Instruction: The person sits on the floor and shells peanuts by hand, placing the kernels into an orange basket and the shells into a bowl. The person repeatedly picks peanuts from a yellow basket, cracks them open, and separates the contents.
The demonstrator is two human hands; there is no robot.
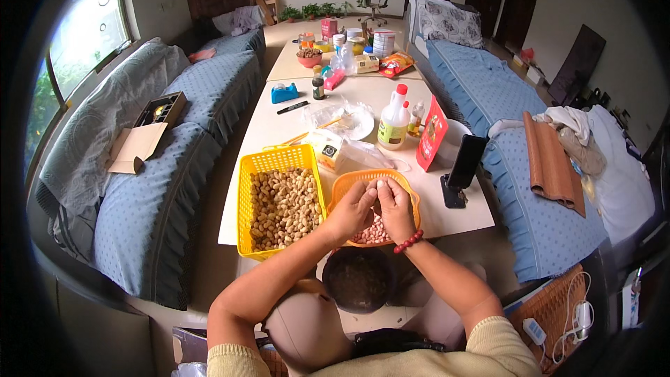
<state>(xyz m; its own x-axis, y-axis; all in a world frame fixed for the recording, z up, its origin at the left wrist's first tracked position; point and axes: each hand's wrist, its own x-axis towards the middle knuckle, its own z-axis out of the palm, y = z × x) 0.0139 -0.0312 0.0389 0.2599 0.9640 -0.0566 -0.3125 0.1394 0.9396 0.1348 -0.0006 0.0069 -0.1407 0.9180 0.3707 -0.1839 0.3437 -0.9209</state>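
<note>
Above the orange plastic basket (341, 184), my left hand (352, 212) and my right hand (396, 212) meet at the fingertips. Something small and pale shows between the fingers, probably a peanut; the fingers hide most of it. Shelled pink peanuts (372, 232) lie in the orange basket under my hands. To its left stands a yellow plastic basket (242, 209) of unshelled peanuts (287, 209). A dark round bowl or bin (358, 280), with brownish bits inside, sits below the table's edge between my knees. A red bead bracelet (408, 241) circles my right wrist.
A phone (467, 161) on a stand is at the table's right. Beyond the baskets are a red pouch (432, 135), a white jug with a red cap (392, 120), plastic bags, a blue tape dispenser (284, 93) and a dark bottle (318, 84). Blue-covered sofas (214, 81) flank the table.
</note>
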